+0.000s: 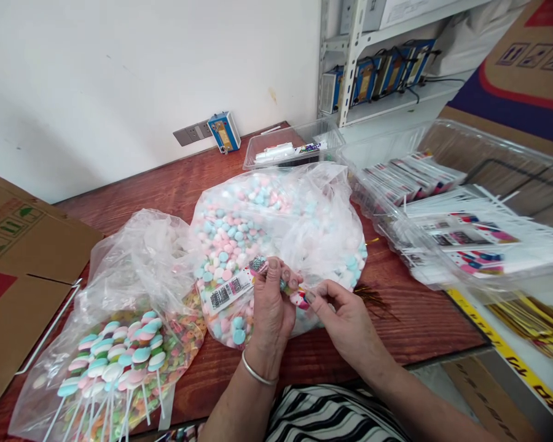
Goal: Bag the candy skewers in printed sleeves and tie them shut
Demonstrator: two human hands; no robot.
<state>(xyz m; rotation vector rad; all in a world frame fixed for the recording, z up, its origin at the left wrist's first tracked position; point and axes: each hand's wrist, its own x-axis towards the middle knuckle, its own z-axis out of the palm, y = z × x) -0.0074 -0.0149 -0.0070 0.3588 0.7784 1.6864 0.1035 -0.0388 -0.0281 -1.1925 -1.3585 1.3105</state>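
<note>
Hands first: the left hand (271, 307) is curled shut around a small printed candy wrapper (239, 285) with a barcode on it, thumb and fingers pinching the top end of it. The right hand (345, 322) comes in from the side, its thumb and forefinger pinched on the other end of the same packet, where a bit of pink and white shows. Both hands are touching each other at the fingertips, low in the middle of the head view, right over the near side of the table (396, 319). A silver bangle (257, 373) sits on the left wrist.

Directly behind the hands is a big clear bag of loose pastel candies (276, 215), pink, blue and white, slumped open on the red-brown table. To its left, touching it, is another clear bag of lollipops (120, 356), swirly discs on white sticks pointing toward the person. Off to the right there's a clear plastic tray (488, 153) full of flat printed sleeves, and a smaller clear tub (295, 144) behind the candy bag. Cardboard box (13, 258) on the far left, a metal shelf (350, 55) against the wall, and a blue device (224, 131) by the wall socket.
</note>
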